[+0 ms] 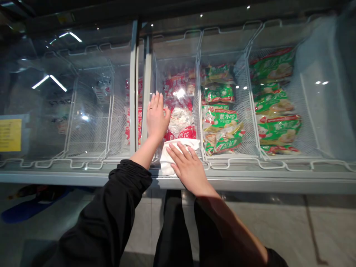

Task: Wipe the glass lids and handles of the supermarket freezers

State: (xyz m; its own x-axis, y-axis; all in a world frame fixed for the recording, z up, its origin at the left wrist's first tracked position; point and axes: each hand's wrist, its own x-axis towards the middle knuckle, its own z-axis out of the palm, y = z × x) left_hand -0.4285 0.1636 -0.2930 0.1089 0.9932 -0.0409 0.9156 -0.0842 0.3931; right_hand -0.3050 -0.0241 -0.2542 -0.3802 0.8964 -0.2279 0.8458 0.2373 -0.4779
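My left hand (158, 118) lies with fingers stretched out on the glass lid of a chest freezer, beside the grey frame strip (148, 92). A ring shows on one finger. Below it and to the right, a white cloth (168, 163) is spread over the glass near the front rim. My right hand (190, 168) presses flat on this cloth, fingers apart. Under the glass, close to both hands, are red bags of frozen dumplings (182, 134). The palms and the underside of the cloth are hidden.
Green dumpling bags (224, 118) fill the wire basket to the right, with more green bags (279, 129) beyond. A yellow label (10, 135) is at the far left. The freezer's front rim (250, 184) runs across, above a tiled floor (330, 226). A blue object (33, 211) lies lower left.
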